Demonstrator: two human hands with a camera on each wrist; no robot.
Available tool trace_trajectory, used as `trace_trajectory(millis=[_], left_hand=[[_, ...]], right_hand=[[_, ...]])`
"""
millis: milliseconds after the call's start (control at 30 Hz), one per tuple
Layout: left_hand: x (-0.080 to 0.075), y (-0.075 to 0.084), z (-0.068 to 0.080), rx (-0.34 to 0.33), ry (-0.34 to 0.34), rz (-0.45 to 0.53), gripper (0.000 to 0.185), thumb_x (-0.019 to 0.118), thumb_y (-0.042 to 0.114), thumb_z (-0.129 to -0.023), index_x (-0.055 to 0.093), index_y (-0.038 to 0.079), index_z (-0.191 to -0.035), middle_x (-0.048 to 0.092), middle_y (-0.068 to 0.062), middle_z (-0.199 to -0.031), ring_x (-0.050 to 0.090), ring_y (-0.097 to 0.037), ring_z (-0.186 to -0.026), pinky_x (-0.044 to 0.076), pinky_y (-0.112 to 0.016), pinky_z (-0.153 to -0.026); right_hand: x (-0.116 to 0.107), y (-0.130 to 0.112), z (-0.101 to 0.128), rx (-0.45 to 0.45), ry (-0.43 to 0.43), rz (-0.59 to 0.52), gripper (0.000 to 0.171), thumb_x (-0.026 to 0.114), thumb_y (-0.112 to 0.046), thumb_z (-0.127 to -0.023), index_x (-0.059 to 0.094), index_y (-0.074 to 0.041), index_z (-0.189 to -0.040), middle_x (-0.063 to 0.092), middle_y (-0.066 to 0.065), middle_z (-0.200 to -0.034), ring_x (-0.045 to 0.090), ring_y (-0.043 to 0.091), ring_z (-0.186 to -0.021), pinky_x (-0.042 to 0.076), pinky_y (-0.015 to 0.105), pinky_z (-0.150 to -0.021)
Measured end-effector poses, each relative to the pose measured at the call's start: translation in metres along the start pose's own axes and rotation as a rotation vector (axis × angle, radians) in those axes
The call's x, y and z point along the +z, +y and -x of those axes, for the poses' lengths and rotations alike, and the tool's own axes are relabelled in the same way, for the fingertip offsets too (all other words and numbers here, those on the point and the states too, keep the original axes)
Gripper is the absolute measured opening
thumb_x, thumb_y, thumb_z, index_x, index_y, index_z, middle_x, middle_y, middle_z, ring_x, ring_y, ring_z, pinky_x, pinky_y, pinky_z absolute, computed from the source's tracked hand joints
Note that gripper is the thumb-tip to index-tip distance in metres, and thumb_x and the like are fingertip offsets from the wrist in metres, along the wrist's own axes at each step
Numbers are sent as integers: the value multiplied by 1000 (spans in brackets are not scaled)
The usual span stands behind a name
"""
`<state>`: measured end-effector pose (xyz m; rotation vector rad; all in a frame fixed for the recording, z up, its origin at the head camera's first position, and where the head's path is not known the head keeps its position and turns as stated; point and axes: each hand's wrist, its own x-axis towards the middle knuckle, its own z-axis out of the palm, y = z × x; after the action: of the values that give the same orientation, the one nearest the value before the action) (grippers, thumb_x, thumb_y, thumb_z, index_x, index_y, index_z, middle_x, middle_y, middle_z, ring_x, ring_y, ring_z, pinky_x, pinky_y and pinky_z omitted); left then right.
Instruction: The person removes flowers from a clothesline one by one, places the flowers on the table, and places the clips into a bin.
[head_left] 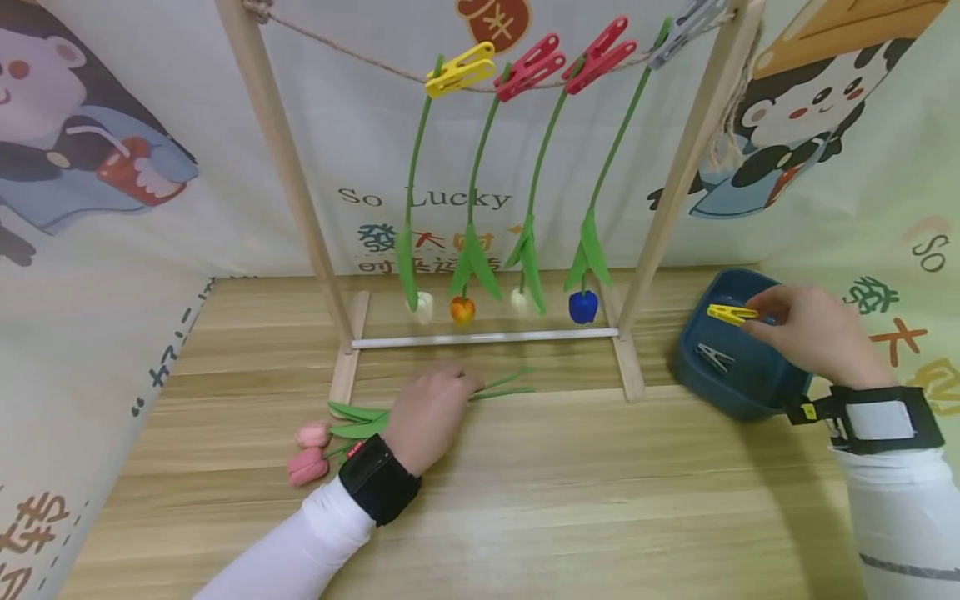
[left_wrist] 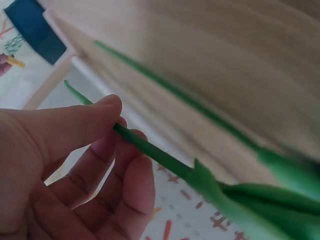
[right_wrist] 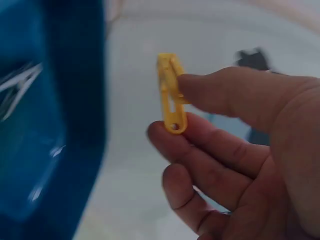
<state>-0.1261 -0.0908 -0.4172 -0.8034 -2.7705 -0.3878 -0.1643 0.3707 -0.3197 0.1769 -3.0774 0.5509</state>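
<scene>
The right hand (head_left: 813, 333) pinches a yellow clothespin (head_left: 731, 314) just above the blue bin (head_left: 738, 392). The left hand (head_left: 427, 417) pinches a green tulip stem (left_wrist: 150, 147), its pink blooms (head_left: 309, 452) on the table beside the wrist, the drying rack (head_left: 483, 337) just beyond.

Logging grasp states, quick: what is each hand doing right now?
Left hand: pinches a green tulip stem between thumb and fingers.
Right hand: pinches a yellow clothespin over the blue bin.

White long sleeves (head_left: 300, 542), a black wrist strap (head_left: 378, 479) on each arm, the right apparently white-patched.
</scene>
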Motion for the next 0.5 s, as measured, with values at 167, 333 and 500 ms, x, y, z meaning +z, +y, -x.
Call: trace_trajectory(millis=[167,333,500], left_hand=[[17,-4,-3,-19,-22,-40,19,74,-3,-94,82,12,-102,74,-7,-97,73,-29,-90,63,-46,-76],[26,-8,-4,-15,-21,-63,18,73,-3,-94,82,12,-101,73,-8,-96,73,-29,-89,63,-46,-75],[29,-10,-4,-14,-32,-66,21,72,-3,-94,82,12,-102,72,-8,-96,73,-30,-91,62,-46,-77]], right_hand=[[14,24,-9,68,-78,65,38,71,-19,-102,67,12,-124,69,35,-118,61,54,-106,32,67,-84],[25,39,-14,98,-97,86,34,71,-15,-100,68,13,-119,70,33,-112,61,53,-103,25,76,-92],[26,47,-19,116,-178,66,37,74,-17,-97,70,12,-119,71,33,-115,60,57,-109,16,85,-99]])
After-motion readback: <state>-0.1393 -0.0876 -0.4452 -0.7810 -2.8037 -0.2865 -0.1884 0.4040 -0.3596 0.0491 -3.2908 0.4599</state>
